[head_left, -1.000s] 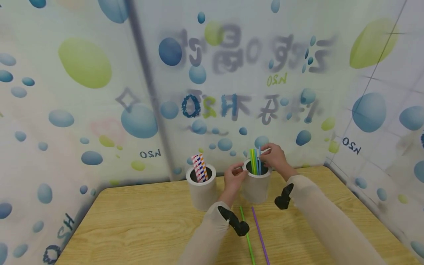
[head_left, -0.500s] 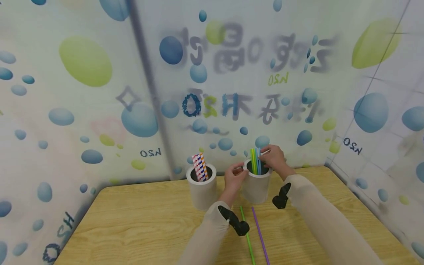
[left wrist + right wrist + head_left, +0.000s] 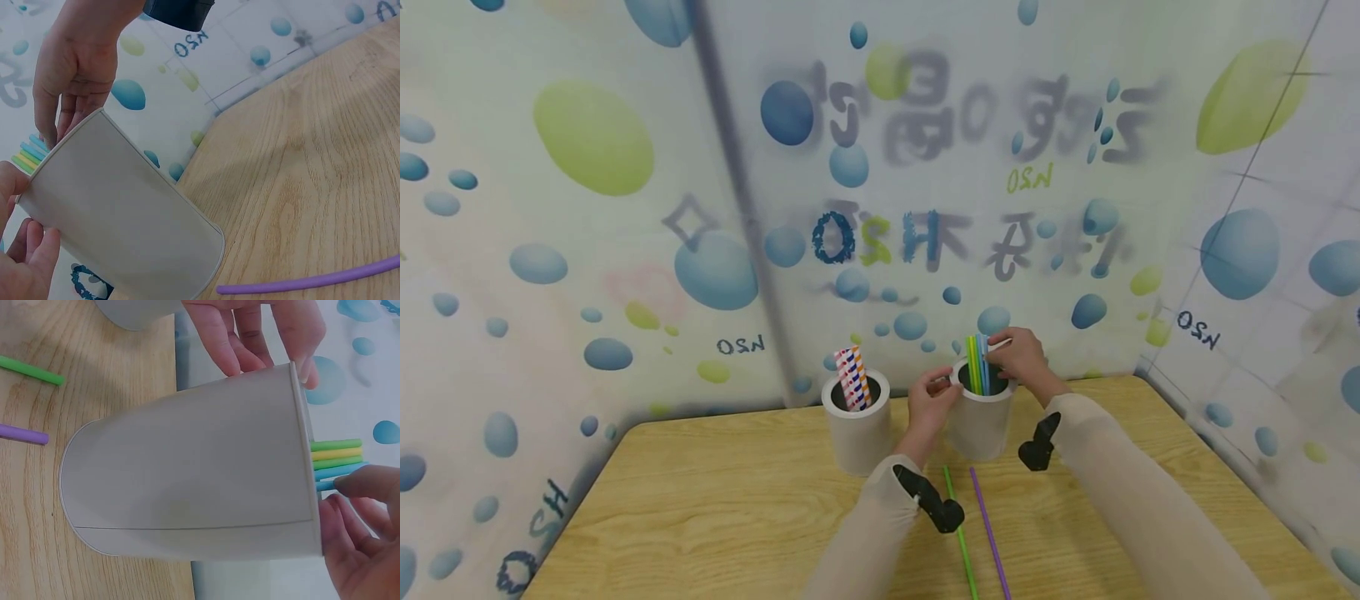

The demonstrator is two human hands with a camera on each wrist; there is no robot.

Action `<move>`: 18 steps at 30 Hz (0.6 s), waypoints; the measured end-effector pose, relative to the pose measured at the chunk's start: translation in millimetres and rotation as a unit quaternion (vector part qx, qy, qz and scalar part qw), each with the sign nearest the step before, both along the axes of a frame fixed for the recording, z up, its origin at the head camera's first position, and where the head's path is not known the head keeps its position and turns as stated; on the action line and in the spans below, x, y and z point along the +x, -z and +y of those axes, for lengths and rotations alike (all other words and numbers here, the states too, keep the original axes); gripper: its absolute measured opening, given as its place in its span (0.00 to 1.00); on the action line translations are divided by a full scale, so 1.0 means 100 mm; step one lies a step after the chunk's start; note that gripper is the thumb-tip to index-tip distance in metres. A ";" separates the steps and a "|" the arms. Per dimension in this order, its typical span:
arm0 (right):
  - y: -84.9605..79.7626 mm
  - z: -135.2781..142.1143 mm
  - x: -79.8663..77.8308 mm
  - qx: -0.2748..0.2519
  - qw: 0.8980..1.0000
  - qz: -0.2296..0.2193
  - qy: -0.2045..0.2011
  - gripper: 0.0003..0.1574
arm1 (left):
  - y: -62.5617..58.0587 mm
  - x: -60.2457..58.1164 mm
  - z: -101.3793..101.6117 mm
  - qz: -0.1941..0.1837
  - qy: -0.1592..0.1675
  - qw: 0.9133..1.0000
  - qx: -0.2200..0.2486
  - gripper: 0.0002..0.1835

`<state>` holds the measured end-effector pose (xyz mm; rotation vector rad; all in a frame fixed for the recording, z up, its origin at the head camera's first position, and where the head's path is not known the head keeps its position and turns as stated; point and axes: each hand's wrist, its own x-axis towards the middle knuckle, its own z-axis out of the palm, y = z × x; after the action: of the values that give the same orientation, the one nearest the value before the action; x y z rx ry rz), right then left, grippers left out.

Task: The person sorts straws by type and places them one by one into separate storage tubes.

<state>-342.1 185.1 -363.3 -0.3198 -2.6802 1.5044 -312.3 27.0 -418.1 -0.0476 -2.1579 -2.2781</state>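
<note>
A white cylindrical holder [image 3: 979, 429] stands upright on the table with green, yellow and blue straws [image 3: 337, 452] poking out of its mouth. My left hand [image 3: 931, 402] steadies it from the left, thumb at the rim and fingers against the outer wall. Over the opening, my right hand [image 3: 1021, 354] pinches a blue straw [image 3: 325, 485] between thumb and fingers; some of its other fingers lie by the rim. The lower ends of the straws are hidden inside the holder.
To the left stands a second white holder [image 3: 859, 442] with patterned straws [image 3: 853, 379] in it. A green straw [image 3: 966, 554] and a purple straw [image 3: 990, 533] lie on the wooden table [image 3: 722, 508], in front of the right holder. A printed curtain [image 3: 587, 317] hangs behind.
The blue straw in my right hand sits slightly lower than a second ago, its top now near level with the others. My left hand has stayed on the holder.
</note>
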 end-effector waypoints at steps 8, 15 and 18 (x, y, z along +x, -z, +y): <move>-0.03 0.04 0.05 -0.025 0.999 -0.009 -0.019 0.21 | -0.01 0.01 0.01 -0.007 -0.005 1.000 -0.003 0.17; -0.05 0.12 0.15 -0.038 0.998 -0.001 -0.052 0.21 | -0.06 0.05 0.00 -0.001 -0.006 1.000 -0.008 0.18; -0.05 0.15 0.20 -0.042 0.997 0.002 -0.061 0.21 | -0.10 0.08 0.00 0.005 -0.006 1.000 -0.012 0.18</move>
<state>-322.4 200.6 -358.4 -0.1585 -2.6832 1.6529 -304.1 26.9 -407.9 -0.0470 -2.1755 -2.2403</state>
